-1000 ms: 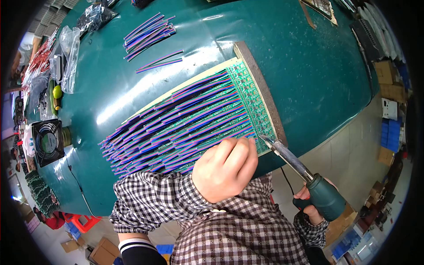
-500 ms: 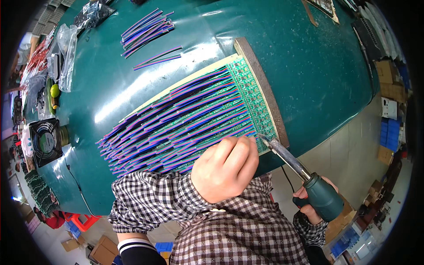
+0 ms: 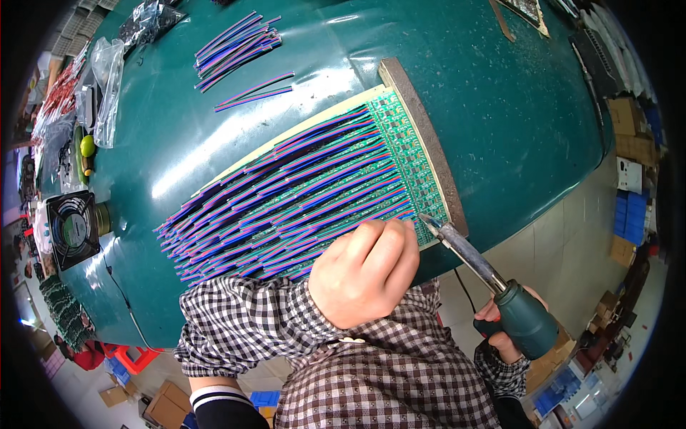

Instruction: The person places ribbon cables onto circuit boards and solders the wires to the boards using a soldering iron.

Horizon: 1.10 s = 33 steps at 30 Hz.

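Glossy green covers the table (image 3: 514, 129), with a black fan (image 3: 71, 229) and clear plastic bags (image 3: 109, 93) along its left side and a loose pile of striped wires (image 3: 238, 51) toward the far edge. Nearer the person lies a panel of green circuit boards (image 3: 407, 154), crossed by rows of coloured leads (image 3: 286, 189) slanting from lower left to upper right; a dark bar (image 3: 429, 143) borders its right end. The right hand (image 3: 506, 348) grips a soldering iron (image 3: 479, 265) by its green handle, long axis slanting up and leftward, tip at the panel's lower right. The left hand (image 3: 364, 275), fingers curled, hides some leads beside that tip; whether it pinches one, I cannot tell
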Each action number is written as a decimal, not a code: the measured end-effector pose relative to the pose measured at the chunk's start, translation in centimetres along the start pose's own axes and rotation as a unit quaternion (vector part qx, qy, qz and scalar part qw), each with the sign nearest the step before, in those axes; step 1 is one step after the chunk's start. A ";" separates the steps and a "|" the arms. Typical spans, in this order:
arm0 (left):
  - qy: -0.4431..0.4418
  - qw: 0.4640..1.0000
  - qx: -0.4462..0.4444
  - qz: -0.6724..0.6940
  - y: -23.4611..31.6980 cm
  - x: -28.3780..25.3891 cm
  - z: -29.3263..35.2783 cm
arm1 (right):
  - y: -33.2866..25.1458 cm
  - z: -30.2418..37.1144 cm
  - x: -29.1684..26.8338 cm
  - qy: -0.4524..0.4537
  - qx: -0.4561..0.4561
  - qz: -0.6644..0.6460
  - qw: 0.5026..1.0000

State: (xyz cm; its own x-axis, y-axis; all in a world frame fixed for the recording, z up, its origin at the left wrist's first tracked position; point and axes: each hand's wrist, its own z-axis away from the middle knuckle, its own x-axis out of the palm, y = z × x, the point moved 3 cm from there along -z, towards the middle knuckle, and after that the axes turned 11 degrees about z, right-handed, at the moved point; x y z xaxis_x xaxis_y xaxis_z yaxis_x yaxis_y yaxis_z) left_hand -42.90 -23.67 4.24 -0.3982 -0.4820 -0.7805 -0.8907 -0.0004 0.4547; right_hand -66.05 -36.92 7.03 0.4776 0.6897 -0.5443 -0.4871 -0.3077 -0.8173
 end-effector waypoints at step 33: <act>0.007 1.000 0.001 -0.012 0.1 0.0 0.0 | -0.1 0.2 0.0 0.013 0.015 0.013 1.000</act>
State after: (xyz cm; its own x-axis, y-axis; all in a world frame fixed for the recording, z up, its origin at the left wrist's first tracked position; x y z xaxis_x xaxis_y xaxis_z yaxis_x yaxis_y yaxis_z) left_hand -42.97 -23.69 4.25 -0.3733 -0.4933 -0.7857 -0.9004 -0.0113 0.4349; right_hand -66.19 -36.79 7.13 0.4832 0.6634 -0.5712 -0.5212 -0.3063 -0.7966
